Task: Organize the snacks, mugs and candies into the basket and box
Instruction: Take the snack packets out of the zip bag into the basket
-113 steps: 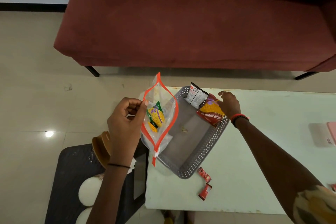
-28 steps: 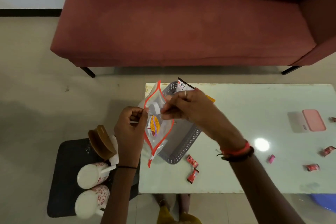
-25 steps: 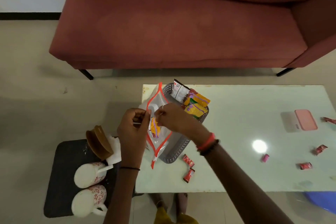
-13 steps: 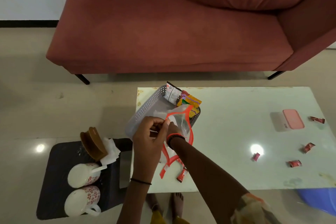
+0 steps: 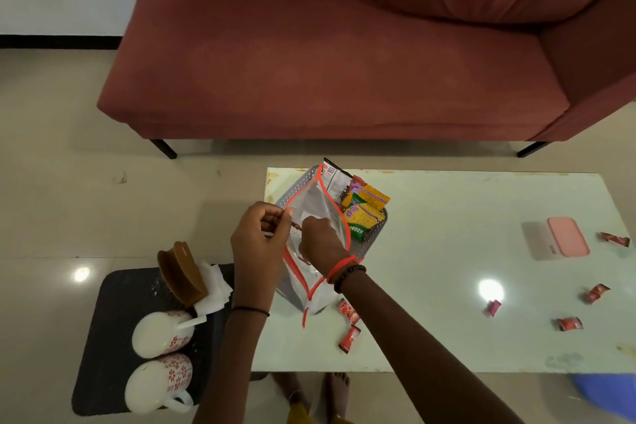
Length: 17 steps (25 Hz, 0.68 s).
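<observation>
White mugs (image 5: pixel 161 332), two; basket (image 5: pixel 375 236), one.

A table (image 5: pixel 447 251) stands before a sofa (image 5: pixel 327 62). A basket (image 5: pixel 377 234) sits at the table's far left corner, with snack packets (image 5: pixel 364 213) in its far right end. A bag (image 5: pixel 309 203) stands over the basket's left side; the left hand (image 5: pixel 256 244) pinches its left rim and the right hand (image 5: pixel 320 241) is inside it. Two candies (image 5: pixel 348 310) lie just before the basket. A box (image 5: pixel 557 241) sits near the right edge, with more candies (image 5: pixel 569 323) to its right and before it. Left of the table, a mat (image 5: pixel 113 320) carries two mugs (image 5: pixel 161 332) on their sides at its near end, one behind the other, with a holder (image 5: pixel 182 272) and napkins (image 5: pixel 213 286) behind them
</observation>
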### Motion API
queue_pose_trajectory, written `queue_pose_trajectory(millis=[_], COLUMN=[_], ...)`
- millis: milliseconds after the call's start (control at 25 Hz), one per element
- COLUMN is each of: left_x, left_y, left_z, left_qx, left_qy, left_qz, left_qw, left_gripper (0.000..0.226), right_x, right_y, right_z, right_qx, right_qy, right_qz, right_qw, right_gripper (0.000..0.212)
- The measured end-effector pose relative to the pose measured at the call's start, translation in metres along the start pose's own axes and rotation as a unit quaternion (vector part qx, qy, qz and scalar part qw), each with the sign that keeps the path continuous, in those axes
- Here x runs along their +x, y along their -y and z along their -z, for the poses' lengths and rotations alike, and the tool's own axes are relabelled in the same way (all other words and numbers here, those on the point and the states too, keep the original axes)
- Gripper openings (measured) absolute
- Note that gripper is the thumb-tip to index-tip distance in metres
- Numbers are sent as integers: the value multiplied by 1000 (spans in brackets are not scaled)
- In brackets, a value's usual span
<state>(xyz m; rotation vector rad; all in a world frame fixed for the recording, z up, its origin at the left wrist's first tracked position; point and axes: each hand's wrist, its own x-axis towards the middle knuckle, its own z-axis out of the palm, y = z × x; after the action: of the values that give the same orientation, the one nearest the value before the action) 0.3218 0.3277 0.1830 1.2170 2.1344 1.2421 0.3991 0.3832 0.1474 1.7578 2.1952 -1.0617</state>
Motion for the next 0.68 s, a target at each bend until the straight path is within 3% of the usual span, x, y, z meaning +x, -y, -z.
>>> queue_pose_trajectory(millis=[200,560,680], left_x=[25,55,66], left_y=[7,19,21], left_z=[6,22,21], left_qx=[34,34,27], left_qy=[9,-15,-14], left_qz=[24,82,94], left_qw=[999,996,995], left_gripper=[13,26,22], right_x=[-19,-33,-36], right_y=[17,23,24], right_z=[38,77,83], right_qx=[18,168,172], right_qy=[-61,-72,-58], right_qz=[36,15,38], right_qw=[997,983,983], right_gripper=[20,30,28])
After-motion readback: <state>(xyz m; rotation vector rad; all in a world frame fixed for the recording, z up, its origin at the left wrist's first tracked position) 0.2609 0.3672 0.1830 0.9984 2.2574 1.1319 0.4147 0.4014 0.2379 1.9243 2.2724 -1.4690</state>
